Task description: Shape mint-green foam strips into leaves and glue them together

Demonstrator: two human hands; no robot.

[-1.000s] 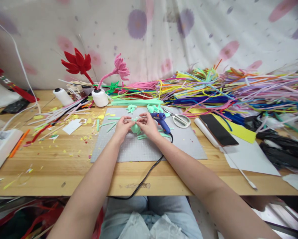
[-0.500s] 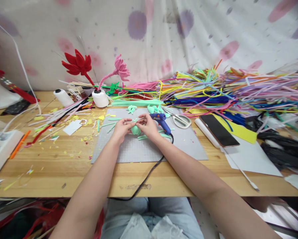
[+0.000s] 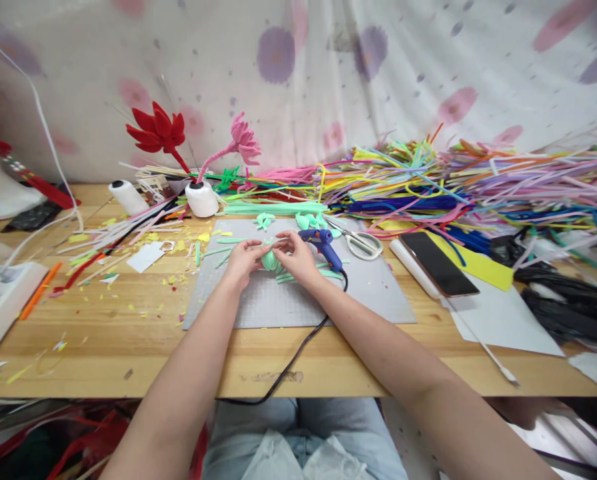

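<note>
Between my two hands is a mint-green pipe-cleaner piece [image 3: 271, 261], rounded like a bud, held just above the grey cutting mat [image 3: 258, 310]. My left hand [image 3: 246, 260] pinches it from the left, and my right hand [image 3: 294, 255] grips it from the right; the fingers partly cover it. Close behind my right hand lies a blue glue gun [image 3: 326, 248], its black cord running to the table's front edge. Cut mint-green pipe-cleaner lengths [image 3: 218, 252] are on the mat by both hands. Mint-green shaped pieces [image 3: 264, 221] rest at the mat's back edge.
White-handled scissors [image 3: 364, 245] lie at the mat's back right. Beyond are heaped colourful pipe cleaners [image 3: 408, 180]. A phone [image 3: 438, 263] sits at right. Red [image 3: 157, 130] and pink [image 3: 243, 140] pipe-cleaner flowers stand in a white spool [image 3: 202, 200]. Yellow scraps litter the table's left.
Both hands stay in nearly the same place around the mint-green piece, with only slight finger movement. The glue gun and scissors have not moved.
</note>
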